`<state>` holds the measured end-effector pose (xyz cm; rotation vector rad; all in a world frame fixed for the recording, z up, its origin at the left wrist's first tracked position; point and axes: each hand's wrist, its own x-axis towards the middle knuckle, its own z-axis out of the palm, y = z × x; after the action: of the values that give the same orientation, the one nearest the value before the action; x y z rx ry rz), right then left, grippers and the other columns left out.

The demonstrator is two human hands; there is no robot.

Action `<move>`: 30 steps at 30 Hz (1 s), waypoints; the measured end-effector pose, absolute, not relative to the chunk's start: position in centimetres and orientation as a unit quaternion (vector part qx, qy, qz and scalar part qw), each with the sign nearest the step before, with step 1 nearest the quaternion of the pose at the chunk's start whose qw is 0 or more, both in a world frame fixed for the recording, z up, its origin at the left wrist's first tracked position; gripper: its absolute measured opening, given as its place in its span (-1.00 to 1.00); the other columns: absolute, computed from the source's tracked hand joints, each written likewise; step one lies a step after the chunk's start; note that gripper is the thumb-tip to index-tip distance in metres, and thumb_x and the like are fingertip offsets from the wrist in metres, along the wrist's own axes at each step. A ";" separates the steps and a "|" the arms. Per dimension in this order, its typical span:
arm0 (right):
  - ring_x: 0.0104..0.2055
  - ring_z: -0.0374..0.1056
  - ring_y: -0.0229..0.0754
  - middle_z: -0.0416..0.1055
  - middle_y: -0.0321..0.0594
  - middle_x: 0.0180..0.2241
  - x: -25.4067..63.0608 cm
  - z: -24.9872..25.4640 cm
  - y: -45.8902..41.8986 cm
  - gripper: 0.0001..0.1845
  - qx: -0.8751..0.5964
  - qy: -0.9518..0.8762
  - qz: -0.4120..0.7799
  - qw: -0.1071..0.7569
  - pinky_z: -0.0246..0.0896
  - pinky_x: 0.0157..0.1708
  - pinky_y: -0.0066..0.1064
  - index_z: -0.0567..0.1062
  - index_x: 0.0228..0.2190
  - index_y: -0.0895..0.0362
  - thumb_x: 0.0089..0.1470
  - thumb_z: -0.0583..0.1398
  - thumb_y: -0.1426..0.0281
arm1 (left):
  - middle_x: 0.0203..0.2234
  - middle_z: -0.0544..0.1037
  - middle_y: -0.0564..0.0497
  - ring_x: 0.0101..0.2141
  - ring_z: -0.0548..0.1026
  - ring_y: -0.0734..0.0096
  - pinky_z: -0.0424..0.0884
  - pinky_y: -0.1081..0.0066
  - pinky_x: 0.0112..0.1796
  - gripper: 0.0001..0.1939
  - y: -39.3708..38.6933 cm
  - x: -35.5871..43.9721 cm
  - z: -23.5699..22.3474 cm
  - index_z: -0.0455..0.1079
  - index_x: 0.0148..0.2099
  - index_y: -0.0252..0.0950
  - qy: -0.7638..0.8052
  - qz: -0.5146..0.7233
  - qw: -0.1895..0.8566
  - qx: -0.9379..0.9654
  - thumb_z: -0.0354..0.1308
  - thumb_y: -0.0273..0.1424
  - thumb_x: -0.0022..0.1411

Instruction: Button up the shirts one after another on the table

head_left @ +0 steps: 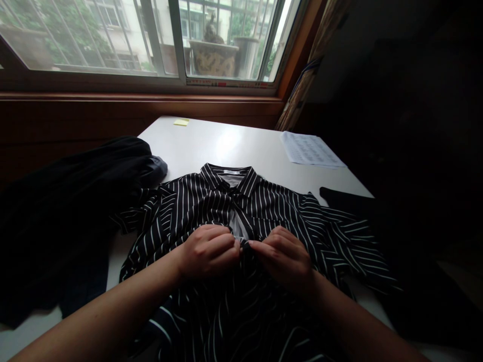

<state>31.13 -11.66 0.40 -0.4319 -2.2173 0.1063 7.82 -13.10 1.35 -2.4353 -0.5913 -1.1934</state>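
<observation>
A black shirt with thin white stripes (271,206) lies face up on the white table (226,143), collar toward the window. My left hand (207,250) and my right hand (283,259) meet at the shirt's front opening, just below the collar. Both are closed, fingertips pinching the two edges of the placket together. A small gap of light lining shows above my fingers. Whatever small part sits between my fingertips is hidden.
A heap of dark clothing (75,201) covers the table's left side. A printed sheet of paper (311,149) lies at the back right, and a yellow sticky note (181,121) near the window sill. The room to the right is dark.
</observation>
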 end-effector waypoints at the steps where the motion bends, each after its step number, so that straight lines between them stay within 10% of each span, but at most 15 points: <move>1: -0.42 0.30 -0.24 0.46 -0.27 -0.44 31.1 0.4 -11.7 -0.57 -0.175 -0.887 0.043 0.425 0.23 -0.37 -0.32 0.50 0.03 0.12 0.13 0.26 0.61 | -0.61 0.31 0.11 -0.54 0.35 0.45 0.40 0.42 -0.44 -0.82 -13.1 7.8 1.3 0.35 -0.36 -0.34 -0.214 -0.426 0.185 -0.859 0.07 -0.58 0.32; 30: -0.43 0.35 -0.26 0.49 -0.32 -0.45 31.1 0.2 -11.6 -0.54 -0.181 -0.883 0.052 0.431 0.25 -0.36 -0.32 0.49 0.07 0.05 0.15 0.26 0.59 | -0.61 0.30 0.10 -0.54 0.31 0.43 0.29 0.38 -0.48 -0.77 -13.1 7.8 1.4 0.31 -0.41 -0.30 -0.173 -0.382 0.160 -0.894 0.03 -0.56 0.32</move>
<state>31.14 -11.65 0.19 -0.4503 -2.2011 0.1295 7.81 -13.06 1.35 -2.5536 -0.4941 -1.0918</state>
